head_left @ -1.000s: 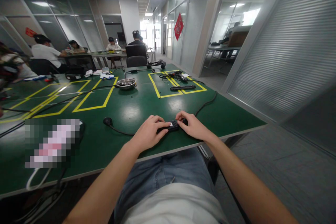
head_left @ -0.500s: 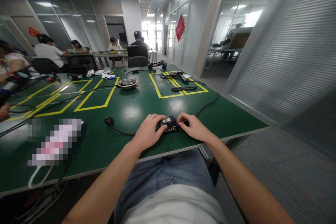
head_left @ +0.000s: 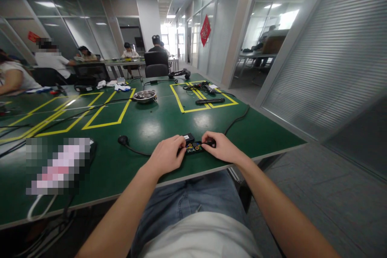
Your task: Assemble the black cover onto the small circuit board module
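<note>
A small circuit board with round copper-coloured parts lies near the table's front edge, between my hands. Behind it sits a black ribbed casing with a white label. My left hand pinches the board's left end, its fingertips closed there. At the other end, my right hand is closed in a pinch on a black cable where it meets the board; the exact grip is partly hidden by the fingers. A second black cable runs left from under my left hand to a black plug.
On the green table stands a metal bowl with small things in it. Yellow tape frames hold a black bar and tangled cables. A blurred-out object lies at left. Several people sit farther back.
The labelled black casing, earlier under my left fingers over the board, now lies behind it, and more of the board shows. My left hand has shifted to the board's left end.
</note>
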`<state>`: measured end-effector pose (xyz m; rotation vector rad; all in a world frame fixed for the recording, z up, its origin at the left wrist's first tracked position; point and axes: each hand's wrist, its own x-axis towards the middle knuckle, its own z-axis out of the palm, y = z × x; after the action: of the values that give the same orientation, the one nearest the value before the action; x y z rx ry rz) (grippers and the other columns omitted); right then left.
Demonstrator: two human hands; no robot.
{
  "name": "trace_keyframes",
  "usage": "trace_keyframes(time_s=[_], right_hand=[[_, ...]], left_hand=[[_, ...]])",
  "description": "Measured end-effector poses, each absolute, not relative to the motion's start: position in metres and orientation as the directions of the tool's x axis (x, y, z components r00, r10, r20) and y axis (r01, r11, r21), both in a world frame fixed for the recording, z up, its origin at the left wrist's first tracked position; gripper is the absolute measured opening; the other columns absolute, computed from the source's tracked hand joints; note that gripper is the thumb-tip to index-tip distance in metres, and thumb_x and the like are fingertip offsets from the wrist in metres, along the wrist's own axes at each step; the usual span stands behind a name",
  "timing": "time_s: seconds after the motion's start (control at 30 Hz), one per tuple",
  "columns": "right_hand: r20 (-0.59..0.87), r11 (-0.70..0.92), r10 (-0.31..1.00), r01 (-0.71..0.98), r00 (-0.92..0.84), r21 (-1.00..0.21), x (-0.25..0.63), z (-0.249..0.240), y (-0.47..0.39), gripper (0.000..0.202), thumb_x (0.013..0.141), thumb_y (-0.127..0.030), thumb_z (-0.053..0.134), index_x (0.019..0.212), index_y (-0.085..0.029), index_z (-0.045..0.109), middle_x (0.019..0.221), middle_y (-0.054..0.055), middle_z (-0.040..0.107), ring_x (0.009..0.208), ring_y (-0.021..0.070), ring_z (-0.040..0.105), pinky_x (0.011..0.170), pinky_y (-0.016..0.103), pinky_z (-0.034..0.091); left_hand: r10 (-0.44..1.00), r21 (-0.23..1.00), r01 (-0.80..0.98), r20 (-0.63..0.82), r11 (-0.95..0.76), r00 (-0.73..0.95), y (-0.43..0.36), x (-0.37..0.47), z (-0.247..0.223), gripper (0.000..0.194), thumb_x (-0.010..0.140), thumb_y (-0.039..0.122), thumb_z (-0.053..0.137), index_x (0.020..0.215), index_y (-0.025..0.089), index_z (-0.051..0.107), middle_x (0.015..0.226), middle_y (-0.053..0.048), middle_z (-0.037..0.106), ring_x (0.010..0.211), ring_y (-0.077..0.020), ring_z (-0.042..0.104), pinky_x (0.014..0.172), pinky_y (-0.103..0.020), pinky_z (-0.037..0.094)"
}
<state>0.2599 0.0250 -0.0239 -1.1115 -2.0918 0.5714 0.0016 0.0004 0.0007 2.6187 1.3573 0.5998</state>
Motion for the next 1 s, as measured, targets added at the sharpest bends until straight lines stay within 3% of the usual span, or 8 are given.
trace_keyframes(time_s=[0.2, 0.4, 0.53, 0.67, 0.77, 0.83, 0.9, 1.0], right_hand=[[0.357, 0.504, 0.862, 0.544, -0.359, -0.670, 0.259, -0.022, 0.022, 0.004, 0.088, -0.024, 0.071, 0.087, -0.021, 0.072, 0.085, 0.003, 0.076, 0.079, 0.0199, 0.068, 0.074, 0.031, 0.052], [0.380, 0.510, 0.859, 0.513, -0.343, -0.690, 0.260, -0.022, 0.023, 0.010, 0.090, -0.028, 0.067, 0.084, -0.021, 0.071, 0.081, 0.003, 0.074, 0.073, 0.0190, 0.064, 0.069, 0.031, 0.050], [0.396, 0.537, 0.842, 0.503, -0.366, -0.677, 0.261, -0.022, 0.025, 0.010, 0.090, -0.024, 0.064, 0.081, -0.022, 0.068, 0.079, 0.002, 0.072, 0.071, 0.0186, 0.062, 0.068, 0.031, 0.049], [0.426, 0.578, 0.815, 0.518, -0.392, -0.630, 0.261, -0.022, 0.026, 0.010, 0.089, -0.021, 0.065, 0.079, -0.023, 0.066, 0.080, 0.002, 0.071, 0.078, 0.0201, 0.063, 0.075, 0.033, 0.048], [0.405, 0.564, 0.825, 0.543, -0.393, -0.622, 0.261, -0.023, 0.027, 0.011, 0.090, -0.020, 0.066, 0.079, -0.023, 0.067, 0.080, 0.002, 0.073, 0.079, 0.0207, 0.065, 0.077, 0.034, 0.047], [0.388, 0.546, 0.838, 0.566, -0.384, -0.618, 0.261, -0.024, 0.028, 0.010, 0.091, -0.022, 0.067, 0.081, -0.023, 0.069, 0.081, 0.002, 0.074, 0.079, 0.0210, 0.066, 0.080, 0.035, 0.047], [0.379, 0.536, 0.844, 0.576, -0.379, -0.617, 0.261, -0.025, 0.029, 0.009, 0.091, -0.023, 0.067, 0.083, -0.023, 0.070, 0.081, 0.002, 0.074, 0.080, 0.0212, 0.068, 0.081, 0.036, 0.048], [0.370, 0.533, 0.845, 0.556, -0.386, -0.638, 0.261, -0.026, 0.030, 0.009, 0.091, -0.024, 0.066, 0.084, -0.023, 0.070, 0.081, 0.002, 0.075, 0.079, 0.0211, 0.068, 0.078, 0.035, 0.049]], left_hand=[[0.847, 0.351, 0.772, 0.270, -0.530, 0.458, 0.002, 0.004, 0.003, 0.006, 0.096, 0.020, 0.064, 0.092, 0.022, 0.069, 0.093, -0.007, 0.077, 0.089, -0.0264, 0.073, 0.080, -0.038, 0.054], [0.852, 0.429, 0.739, 0.329, -0.520, 0.408, 0.003, 0.002, 0.003, 0.014, 0.095, 0.021, 0.065, 0.084, 0.021, 0.073, 0.085, -0.006, 0.076, 0.079, -0.0233, 0.071, 0.077, -0.037, 0.055], [0.840, 0.396, 0.744, 0.319, -0.538, 0.439, 0.003, -0.001, 0.003, 0.016, 0.096, 0.022, 0.067, 0.083, 0.023, 0.076, 0.083, -0.005, 0.075, 0.082, -0.0238, 0.069, 0.077, -0.036, 0.055], [0.790, 0.322, 0.732, 0.380, -0.600, 0.481, 0.004, -0.002, 0.003, 0.016, 0.095, 0.022, 0.069, 0.083, 0.023, 0.078, 0.103, -0.009, 0.078, 0.102, -0.0280, 0.068, 0.092, -0.043, 0.058], [0.798, 0.343, 0.742, 0.430, -0.576, 0.421, 0.009, 0.002, 0.001, 0.019, 0.097, 0.020, 0.065, 0.096, 0.024, 0.084, 0.127, -0.011, 0.076, 0.120, -0.0312, 0.066, 0.108, -0.051, 0.056], [0.848, 0.378, 0.780, 0.398, -0.499, 0.350, 0.015, 0.005, -0.002, 0.033, 0.100, 0.015, 0.058, 0.115, 0.026, 0.086, 0.140, -0.010, 0.074, 0.130, -0.0328, 0.064, 0.113, -0.054, 0.054], [0.895, 0.398, 0.814, 0.321, -0.424, 0.310, 0.020, 0.007, -0.004, 0.037, 0.101, 0.016, 0.057, 0.124, 0.027, 0.085, 0.142, -0.010, 0.075, 0.132, -0.0343, 0.065, 0.114, -0.056, 0.053], [0.925, 0.431, 0.825, 0.266, -0.365, 0.270, 0.025, 0.007, -0.005, 0.029, 0.100, 0.027, 0.068, 0.123, 0.026, 0.085, 0.132, -0.010, 0.081, 0.123, -0.0351, 0.071, 0.111, -0.054, 0.056]])
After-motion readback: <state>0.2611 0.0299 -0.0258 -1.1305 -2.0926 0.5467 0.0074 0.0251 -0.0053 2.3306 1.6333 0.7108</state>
